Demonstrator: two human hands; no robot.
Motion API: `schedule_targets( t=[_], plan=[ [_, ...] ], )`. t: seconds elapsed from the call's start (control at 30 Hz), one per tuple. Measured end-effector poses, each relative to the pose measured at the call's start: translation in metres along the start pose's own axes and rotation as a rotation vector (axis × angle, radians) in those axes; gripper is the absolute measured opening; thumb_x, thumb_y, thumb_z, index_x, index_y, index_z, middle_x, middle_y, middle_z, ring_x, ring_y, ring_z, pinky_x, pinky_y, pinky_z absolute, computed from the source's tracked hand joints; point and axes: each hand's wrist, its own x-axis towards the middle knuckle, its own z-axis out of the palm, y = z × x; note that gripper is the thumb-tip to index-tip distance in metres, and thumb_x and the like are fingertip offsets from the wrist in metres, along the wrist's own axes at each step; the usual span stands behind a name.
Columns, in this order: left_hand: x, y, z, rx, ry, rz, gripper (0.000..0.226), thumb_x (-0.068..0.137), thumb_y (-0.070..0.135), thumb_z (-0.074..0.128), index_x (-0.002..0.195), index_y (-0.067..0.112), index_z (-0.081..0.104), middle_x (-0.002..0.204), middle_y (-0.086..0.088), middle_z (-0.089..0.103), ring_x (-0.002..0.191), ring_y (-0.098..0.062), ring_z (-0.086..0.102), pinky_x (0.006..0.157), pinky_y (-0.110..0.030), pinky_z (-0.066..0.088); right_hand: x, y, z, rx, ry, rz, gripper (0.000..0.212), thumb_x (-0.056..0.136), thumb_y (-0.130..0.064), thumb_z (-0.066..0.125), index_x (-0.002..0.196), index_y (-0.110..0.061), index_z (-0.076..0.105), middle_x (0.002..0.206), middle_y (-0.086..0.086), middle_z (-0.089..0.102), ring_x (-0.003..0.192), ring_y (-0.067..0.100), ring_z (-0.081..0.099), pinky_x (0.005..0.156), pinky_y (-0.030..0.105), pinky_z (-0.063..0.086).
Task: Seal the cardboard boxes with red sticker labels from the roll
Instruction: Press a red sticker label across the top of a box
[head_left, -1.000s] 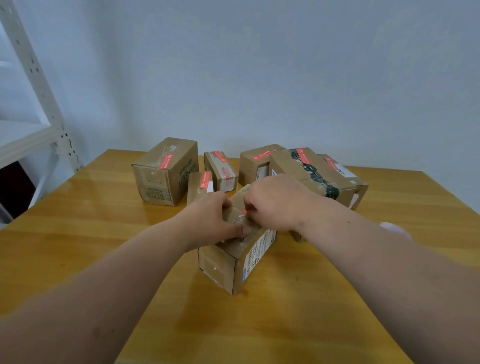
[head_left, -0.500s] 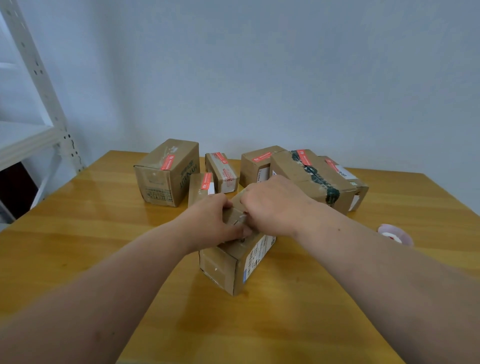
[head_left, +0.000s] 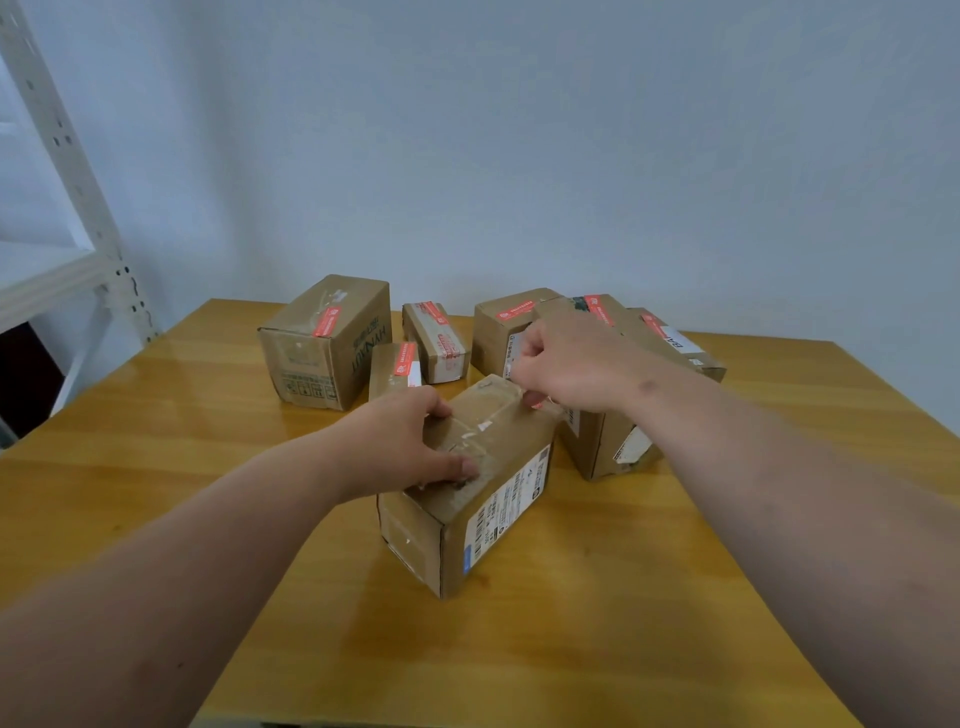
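While the wooden table (head_left: 156, 467) fills the lower frame, the near cardboard box (head_left: 467, 493) sits centre, pinned by the flat, spread left hand (head_left: 400, 447). The right hand (head_left: 566, 364) pinches a red sticker (head_left: 537, 402) at the box's far edge; next it likely needs pressing flat across the seam.
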Motion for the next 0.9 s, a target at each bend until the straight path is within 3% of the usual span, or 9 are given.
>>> schedule_targets(
  t=[0.1, 0.23, 0.4, 0.47, 0.53, 0.6, 0.67, 0.77, 0.9],
  plan=[
    [-0.001, 0.001, -0.002, -0.02, -0.025, -0.001, 0.069, 0.078, 0.047, 0.074, 0.138, 0.029, 0.044, 0.12, 0.009, 0.05, 0.103, -0.01, 0.053, 0.071, -0.016, 0.045, -0.004, 0.003, -0.01, 0.18, 0.052, 0.085, 0.022, 0.085, -0.011, 0.056, 0.087, 0.009, 0.065, 0.095, 0.024, 0.071, 0.081, 0.037, 0.07, 0.066, 0.033, 0.05],
    [-0.004, 0.001, -0.004, -0.004, -0.053, 0.01, 0.07, 0.08, 0.045, 0.073, 0.14, 0.029, 0.043, 0.124, 0.008, 0.05, 0.103, -0.01, 0.051, 0.067, -0.013, 0.043, -0.006, 0.006, -0.017, 0.485, 0.033, 0.195, 0.011, 0.09, -0.007, 0.053, 0.082, -0.006, 0.06, 0.089, 0.015, 0.068, 0.088, 0.028, 0.072, 0.079, 0.041, 0.059],
    [-0.006, 0.001, -0.007, -0.001, -0.079, 0.012, 0.07, 0.082, 0.042, 0.073, 0.143, 0.029, 0.041, 0.133, 0.005, 0.049, 0.104, -0.01, 0.051, 0.074, -0.017, 0.045, -0.009, 0.007, -0.028, 0.698, 0.08, 0.24, 0.018, 0.089, -0.007, 0.055, 0.101, 0.003, 0.063, 0.09, 0.016, 0.068, 0.085, 0.029, 0.074, 0.079, 0.044, 0.06],
    [-0.008, 0.001, -0.007, -0.017, -0.057, 0.033, 0.069, 0.083, 0.039, 0.073, 0.143, 0.031, 0.041, 0.137, 0.007, 0.046, 0.107, -0.008, 0.048, 0.08, -0.019, 0.047, -0.01, 0.006, -0.028, 0.642, 0.089, 0.198, 0.016, 0.09, -0.01, 0.057, 0.099, 0.0, 0.065, 0.092, 0.015, 0.071, 0.083, 0.025, 0.074, 0.077, 0.039, 0.061],
    [-0.009, 0.0, -0.006, -0.082, 0.068, 0.071, 0.058, 0.085, 0.039, 0.071, 0.137, 0.033, 0.048, 0.132, 0.01, 0.046, 0.109, -0.008, 0.047, 0.086, -0.027, 0.049, -0.013, 0.003, -0.025, 0.482, 0.12, 0.113, 0.013, 0.089, -0.014, 0.058, 0.089, -0.004, 0.067, 0.089, 0.011, 0.074, 0.081, 0.019, 0.074, 0.078, 0.037, 0.06],
    [-0.011, 0.003, -0.006, -0.247, 0.243, 0.087, 0.029, 0.088, 0.042, 0.065, 0.114, 0.03, 0.061, 0.11, 0.011, 0.057, 0.098, -0.009, 0.055, 0.08, -0.029, 0.05, -0.017, -0.002, -0.019, 0.291, 0.167, 0.002, 0.017, 0.087, -0.014, 0.057, 0.082, 0.0, 0.066, 0.084, 0.008, 0.074, 0.078, 0.014, 0.071, 0.076, 0.025, 0.058],
    [-0.011, 0.007, -0.006, -0.405, 0.314, 0.062, 0.032, 0.091, 0.049, 0.057, 0.095, 0.018, 0.067, 0.09, 0.001, 0.064, 0.086, -0.014, 0.059, 0.075, -0.031, 0.048, -0.024, -0.011, -0.01, 0.098, 0.206, -0.119, 0.019, 0.089, -0.018, 0.057, 0.078, -0.004, 0.063, 0.076, 0.001, 0.07, 0.062, 0.007, 0.059, 0.056, 0.007, 0.045],
    [-0.01, 0.015, -0.006, -0.58, 0.249, 0.027, 0.04, 0.094, 0.051, 0.051, 0.093, 0.016, 0.07, 0.093, -0.002, 0.07, 0.084, -0.015, 0.063, 0.081, -0.034, 0.047, -0.027, -0.02, 0.008, -0.042, 0.23, -0.259, 0.025, 0.091, -0.027, 0.057, 0.068, -0.018, 0.058, 0.064, -0.003, 0.061, 0.05, 0.006, 0.046, 0.051, 0.024, 0.043],
    [-0.009, 0.014, -0.005, -0.702, 0.227, 0.013, 0.033, 0.091, 0.043, 0.061, 0.094, 0.013, 0.073, 0.086, 0.003, 0.072, 0.08, -0.012, 0.062, 0.076, -0.031, 0.044, -0.028, -0.024, 0.021, -0.073, 0.169, -0.329, 0.03, 0.092, -0.019, 0.054, 0.063, -0.022, 0.055, 0.068, -0.006, 0.057, 0.053, 0.005, 0.046, 0.047, 0.014, 0.032]
  ],
)
